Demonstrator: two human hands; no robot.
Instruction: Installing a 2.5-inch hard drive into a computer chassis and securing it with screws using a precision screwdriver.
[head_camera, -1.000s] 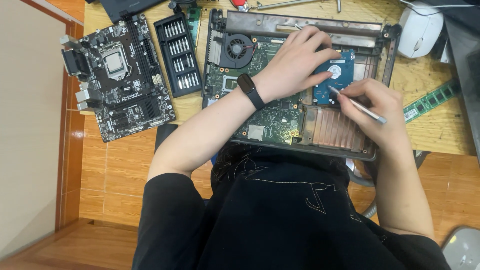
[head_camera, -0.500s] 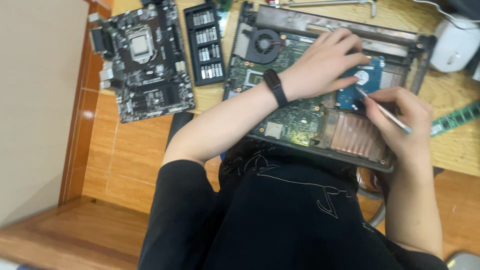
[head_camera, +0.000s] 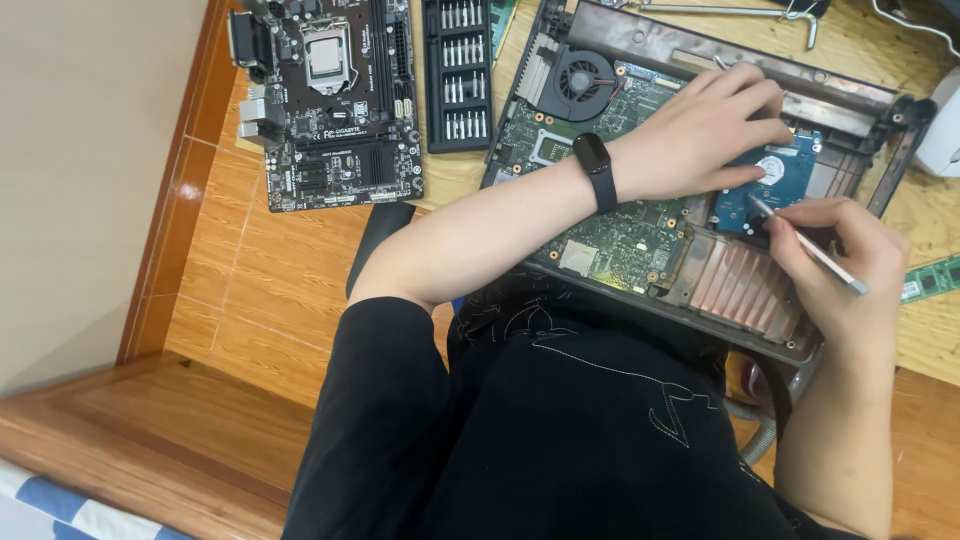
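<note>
An opened laptop chassis lies on the wooden desk with its green circuit board, black fan and copper heatsink exposed. My left hand, a black band on its wrist, rests flat on the blue hard drive in the chassis. My right hand grips a slim silver screwdriver like a pen, its tip at the drive's near edge.
A black desktop motherboard hangs over the desk's left edge. A black case of screwdriver bits lies beside it. A green memory stick sits at the right, a white object above it. Tiled floor lies to the left.
The view has swung to the left and down, so everything sits further right and higher in frame. Both hands stay on the hard drive, the screwdriver still at its edge.
</note>
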